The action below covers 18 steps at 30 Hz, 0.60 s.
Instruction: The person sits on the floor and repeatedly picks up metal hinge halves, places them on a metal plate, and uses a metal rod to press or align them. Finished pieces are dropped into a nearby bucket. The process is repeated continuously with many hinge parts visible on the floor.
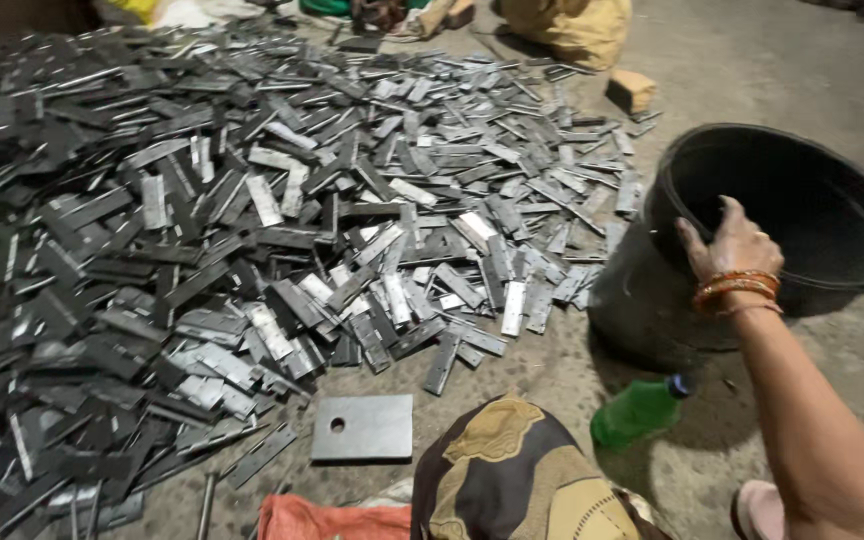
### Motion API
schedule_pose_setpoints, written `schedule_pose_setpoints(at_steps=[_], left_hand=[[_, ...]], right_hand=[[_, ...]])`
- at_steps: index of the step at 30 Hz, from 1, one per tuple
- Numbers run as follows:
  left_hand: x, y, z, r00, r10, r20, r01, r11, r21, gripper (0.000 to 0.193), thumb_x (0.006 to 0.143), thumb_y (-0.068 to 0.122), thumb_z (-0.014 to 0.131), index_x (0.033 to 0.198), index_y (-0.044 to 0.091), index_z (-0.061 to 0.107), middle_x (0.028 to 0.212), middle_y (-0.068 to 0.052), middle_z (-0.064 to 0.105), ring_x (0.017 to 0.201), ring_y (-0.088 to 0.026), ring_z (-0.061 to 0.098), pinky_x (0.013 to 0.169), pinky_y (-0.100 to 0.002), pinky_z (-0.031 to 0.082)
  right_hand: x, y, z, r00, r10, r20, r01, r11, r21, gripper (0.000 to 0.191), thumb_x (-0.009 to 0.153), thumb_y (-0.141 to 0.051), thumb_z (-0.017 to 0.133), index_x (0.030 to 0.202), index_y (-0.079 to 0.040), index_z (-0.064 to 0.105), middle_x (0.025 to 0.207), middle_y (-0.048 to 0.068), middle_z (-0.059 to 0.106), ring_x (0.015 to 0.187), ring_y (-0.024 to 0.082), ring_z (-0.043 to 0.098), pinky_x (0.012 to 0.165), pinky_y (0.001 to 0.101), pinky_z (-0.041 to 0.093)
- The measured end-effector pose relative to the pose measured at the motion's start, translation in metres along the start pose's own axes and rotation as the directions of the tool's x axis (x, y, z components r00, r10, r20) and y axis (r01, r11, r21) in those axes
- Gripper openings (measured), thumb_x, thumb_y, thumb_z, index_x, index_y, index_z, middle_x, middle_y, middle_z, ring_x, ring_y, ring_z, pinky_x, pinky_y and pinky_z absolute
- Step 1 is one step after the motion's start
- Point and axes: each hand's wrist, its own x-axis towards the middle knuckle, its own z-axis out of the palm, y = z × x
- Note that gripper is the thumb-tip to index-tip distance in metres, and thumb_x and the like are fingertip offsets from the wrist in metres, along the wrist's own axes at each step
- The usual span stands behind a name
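While my right hand curls over rim of round black plastic bucket on rough concrete floor, flat grey metal strips lie heaped beside it; left hand unseen.

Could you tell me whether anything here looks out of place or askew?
The green bottle lies on its side beside the black tub, which the right hand grips by the rim. The metal strips sprawl loose across the floor.

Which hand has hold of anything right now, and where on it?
The right hand grips the black bucket by the near part of its rim, fingers hooked over the edge. The left hand is out of view.
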Motion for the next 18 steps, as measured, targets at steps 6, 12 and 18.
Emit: schedule_pose_setpoints(at_steps=[6, 12, 18], left_hand=[[-0.011, -0.02, -0.019, 0.997, -0.001, -0.08, 0.0, 1.0, -0.007, 0.021, 0.091, 0.024, 0.071, 0.108, 0.013, 0.078, 0.092, -0.016, 0.077, 0.083, -0.035, 0.075, 0.078, -0.045, 0.059], [-0.021, -0.031, -0.037, 0.975, 0.09, -0.205, -0.083, 0.996, 0.038, 0.02, 0.092, 0.025, 0.073, 0.107, 0.013, 0.078, 0.096, -0.016, 0.076, 0.087, -0.036, 0.074, 0.079, -0.046, 0.059], [0.004, -0.011, -0.041, 0.93, 0.305, -0.204, -0.32, 0.946, -0.046, 0.02, 0.088, 0.017, 0.07, 0.106, 0.009, 0.074, 0.101, -0.017, 0.075, 0.094, -0.037, 0.072, 0.083, -0.045, 0.057]], right_hand=[[-0.006, 0.015, 0.008, 0.966, -0.149, -0.213, 0.164, 0.985, 0.056, 0.073, 0.096, -0.053, 0.077, 0.146, -0.005, 0.057, 0.132, 0.028, 0.064, 0.111, 0.048, 0.062, 0.09, 0.0553, 0.05], [-0.032, -0.023, 0.027, 0.812, -0.209, -0.544, 0.487, 0.757, 0.435, 0.047, 0.095, -0.008, 0.076, 0.136, -0.001, 0.055, 0.136, 0.018, 0.062, 0.127, 0.034, 0.062, 0.117, 0.0394, 0.051], [-0.123, -0.173, 0.098, 0.962, -0.211, -0.173, 0.251, 0.437, 0.864, 0.051, 0.1, -0.01, 0.08, 0.143, -0.001, 0.055, 0.137, 0.014, 0.065, 0.124, 0.023, 0.064, 0.106, 0.0344, 0.052]])
